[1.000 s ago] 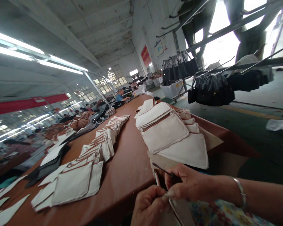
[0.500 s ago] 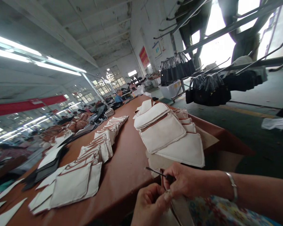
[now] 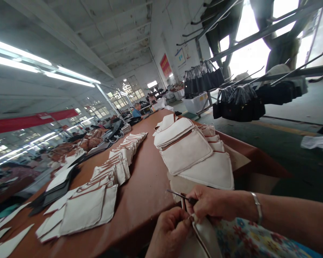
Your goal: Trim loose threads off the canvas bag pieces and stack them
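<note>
Over my lap, a cream leather bag piece [image 3: 208,234] with a dark brown seam lies between both hands. My left hand [image 3: 168,229] is closed, thumb and fingers pinching the upper edge of this piece. Close against it, my right hand [image 3: 210,204] is closed around a slim, dark pointed metal tool [image 3: 174,194] whose tip sticks out to the left; its exact kind is unclear. Fingertips of the right hand also touch the piece's edge. Just beyond the hands, a pile of cream pieces [image 3: 188,152] with brown edging rests on the table.
The long brown-covered table [image 3: 142,186] runs away from me. Rows of cream pieces [image 3: 83,208] and dark pieces [image 3: 55,193] lie on its left. To the right, a metal rack holds black handbags [image 3: 239,107]. A person [image 3: 136,111] sits at the far end.
Both hands have shifted slightly, still close together on the cream piece. The tool in my right hand has turned a little, and more of the piece shows below the fingers.
</note>
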{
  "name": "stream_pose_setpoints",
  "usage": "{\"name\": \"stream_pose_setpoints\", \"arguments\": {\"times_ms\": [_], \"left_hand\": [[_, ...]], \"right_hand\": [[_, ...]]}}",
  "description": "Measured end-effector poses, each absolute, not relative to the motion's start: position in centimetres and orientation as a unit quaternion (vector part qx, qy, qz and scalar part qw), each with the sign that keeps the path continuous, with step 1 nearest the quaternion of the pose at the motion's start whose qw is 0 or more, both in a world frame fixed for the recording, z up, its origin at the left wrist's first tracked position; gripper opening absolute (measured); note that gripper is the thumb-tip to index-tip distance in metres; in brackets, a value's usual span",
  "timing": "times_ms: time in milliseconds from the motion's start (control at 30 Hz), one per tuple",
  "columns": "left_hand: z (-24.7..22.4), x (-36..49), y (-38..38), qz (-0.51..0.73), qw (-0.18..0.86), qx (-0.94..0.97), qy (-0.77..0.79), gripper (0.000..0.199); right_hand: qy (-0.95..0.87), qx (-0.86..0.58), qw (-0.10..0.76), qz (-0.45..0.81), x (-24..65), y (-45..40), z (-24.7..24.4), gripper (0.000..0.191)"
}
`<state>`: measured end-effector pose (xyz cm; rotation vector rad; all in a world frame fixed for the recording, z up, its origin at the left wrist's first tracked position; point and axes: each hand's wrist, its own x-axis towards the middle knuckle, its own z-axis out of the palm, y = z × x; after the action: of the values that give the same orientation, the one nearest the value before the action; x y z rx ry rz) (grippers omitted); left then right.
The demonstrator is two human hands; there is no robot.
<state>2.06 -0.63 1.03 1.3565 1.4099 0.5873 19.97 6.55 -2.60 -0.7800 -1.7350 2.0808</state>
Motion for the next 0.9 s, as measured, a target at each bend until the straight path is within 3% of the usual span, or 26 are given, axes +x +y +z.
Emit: {"name": "stream_pose_setpoints", "arguments": {"times_ms": [267,467,667,900], "left_hand": [[0.9,1.6,-0.3,0.219,0.425,0.625,0.617,0.033],[1.5,2.2,0.0,0.228,0.392,0.655,0.604,0.023],[0.1,1.5,0.2,0.218,0.442,0.624,0.607,0.031],[-0.4,1.6,0.6,0.25,0.468,0.568,0.629,0.026]], "right_hand": [[-0.707,-0.273,0.199,0.622,19.4,6.3,-2.1,0.011],[-0.658,-0.331,0.129,0.664,18.8,6.7,-2.1,0.013],[-0.665,-0.315,0.139,0.662,20.5,6.9,-1.3,0.022],[-0.718,-0.33,0.152,0.593,20.0,6.8,-0.5,0.005]]}}
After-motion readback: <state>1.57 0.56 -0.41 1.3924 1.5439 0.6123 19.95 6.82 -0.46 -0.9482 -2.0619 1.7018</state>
